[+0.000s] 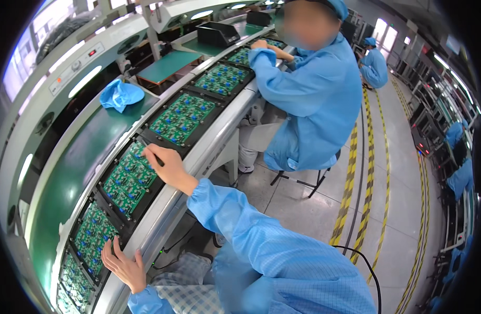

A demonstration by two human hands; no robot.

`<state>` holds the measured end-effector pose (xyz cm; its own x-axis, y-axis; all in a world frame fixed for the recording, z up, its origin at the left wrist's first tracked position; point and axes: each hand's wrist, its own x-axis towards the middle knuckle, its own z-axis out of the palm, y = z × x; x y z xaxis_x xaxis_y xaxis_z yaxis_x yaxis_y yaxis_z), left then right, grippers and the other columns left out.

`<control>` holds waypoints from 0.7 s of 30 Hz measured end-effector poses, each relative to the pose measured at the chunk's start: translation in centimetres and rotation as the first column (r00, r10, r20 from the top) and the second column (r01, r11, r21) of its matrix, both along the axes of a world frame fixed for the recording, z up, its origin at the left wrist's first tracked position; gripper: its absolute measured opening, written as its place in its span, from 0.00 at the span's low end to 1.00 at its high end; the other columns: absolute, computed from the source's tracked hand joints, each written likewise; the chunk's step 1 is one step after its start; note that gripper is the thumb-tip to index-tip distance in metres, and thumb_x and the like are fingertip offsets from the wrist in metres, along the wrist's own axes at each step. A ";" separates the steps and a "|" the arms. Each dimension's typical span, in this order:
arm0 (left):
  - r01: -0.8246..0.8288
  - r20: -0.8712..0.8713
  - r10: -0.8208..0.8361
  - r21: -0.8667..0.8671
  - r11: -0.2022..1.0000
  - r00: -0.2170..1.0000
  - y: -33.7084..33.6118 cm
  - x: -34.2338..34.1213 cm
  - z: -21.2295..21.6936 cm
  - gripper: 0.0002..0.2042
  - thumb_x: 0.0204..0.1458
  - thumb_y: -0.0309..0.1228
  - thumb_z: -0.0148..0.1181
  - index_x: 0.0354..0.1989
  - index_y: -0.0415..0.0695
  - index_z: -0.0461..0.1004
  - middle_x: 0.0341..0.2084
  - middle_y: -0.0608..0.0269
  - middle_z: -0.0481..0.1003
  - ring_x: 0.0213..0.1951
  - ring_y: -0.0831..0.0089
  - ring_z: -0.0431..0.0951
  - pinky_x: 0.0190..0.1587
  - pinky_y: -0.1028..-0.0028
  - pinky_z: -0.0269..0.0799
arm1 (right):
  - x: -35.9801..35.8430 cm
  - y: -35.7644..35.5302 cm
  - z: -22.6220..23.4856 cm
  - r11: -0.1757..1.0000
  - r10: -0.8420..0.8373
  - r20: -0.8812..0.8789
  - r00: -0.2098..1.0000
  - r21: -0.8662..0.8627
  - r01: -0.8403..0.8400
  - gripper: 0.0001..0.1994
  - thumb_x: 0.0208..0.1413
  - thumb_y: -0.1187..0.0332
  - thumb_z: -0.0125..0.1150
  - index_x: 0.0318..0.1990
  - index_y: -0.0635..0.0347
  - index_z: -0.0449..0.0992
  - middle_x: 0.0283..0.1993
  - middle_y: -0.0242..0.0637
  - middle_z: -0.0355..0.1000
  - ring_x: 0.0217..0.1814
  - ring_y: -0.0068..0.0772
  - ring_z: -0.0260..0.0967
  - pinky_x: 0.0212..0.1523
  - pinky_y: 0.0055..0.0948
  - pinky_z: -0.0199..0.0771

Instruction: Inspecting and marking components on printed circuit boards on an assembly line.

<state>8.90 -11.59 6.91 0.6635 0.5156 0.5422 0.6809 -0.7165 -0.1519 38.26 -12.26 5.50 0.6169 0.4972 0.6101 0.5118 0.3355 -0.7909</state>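
A worker in a light blue coverall leans over a conveyor line carrying a row of black trays loaded with green circuit boards. The right hand is closed around a thin dark tool, apparently a pen or probe, its tip resting on the circuit board panel that sits in a tray against the near edge of the conveyor. The left hand lies open and flat, fingers spread, holding nothing, with its fingertips touching the near edge of the next tray further down the line. On the green belt along the conveyor's far side lies a crumpled blue cap. Farther up the same line a second person in matching blue clothing sits on a stool, one hand reaching onto a tray. Yellow and black striped floor markings run along the aisle beside them.
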 end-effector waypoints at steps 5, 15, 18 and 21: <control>-0.080 0.012 0.081 -0.065 0.995 0.997 0.3 -0.5 0.2 0.30 0.41 0.38 0.59 0.55 0.43 0.60 0.52 0.55 0.58 0.55 0.55 0.55 0.58 0.57 0.49 | -0.7 0.7 -0.3 0.999 -0.050 0.005 0.999 0.014 0.050 0.07 0.58 0.68 0.47 0.34 0.59 0.71 0.18 0.37 0.64 0.17 0.27 0.64 0.22 0.25 0.63; -0.009 0.116 0.013 -0.039 0.999 0.993 1.0 -4.6 -0.9 0.30 0.39 0.43 0.62 0.53 0.47 0.63 0.48 0.58 0.61 0.52 0.58 0.58 0.56 0.59 0.51 | -5.4 -5.6 7.3 0.779 -0.627 0.664 0.408 0.521 0.350 0.11 0.56 0.68 0.48 0.44 0.63 0.62 0.58 0.49 0.57 0.54 0.39 0.58 0.54 0.35 0.55; -0.039 0.132 0.043 -0.033 0.999 0.990 0.1 -6.3 -0.6 0.28 0.41 0.41 0.61 0.53 0.46 0.63 0.48 0.58 0.61 0.52 0.58 0.59 0.56 0.59 0.51 | -5.7 -6.4 11.2 0.752 -0.612 0.466 0.639 0.593 0.287 0.12 0.58 0.65 0.45 0.43 0.64 0.63 0.57 0.50 0.58 0.53 0.43 0.59 0.53 0.39 0.53; -0.036 0.149 0.044 -0.059 0.998 0.988 0.0 -6.9 -1.1 0.29 0.40 0.40 0.62 0.52 0.46 0.63 0.49 0.58 0.61 0.53 0.57 0.58 0.57 0.59 0.50 | -7.1 -5.8 13.5 0.672 -0.672 0.553 0.494 0.734 0.093 0.11 0.57 0.65 0.47 0.44 0.59 0.66 0.56 0.49 0.60 0.55 0.44 0.58 0.56 0.42 0.49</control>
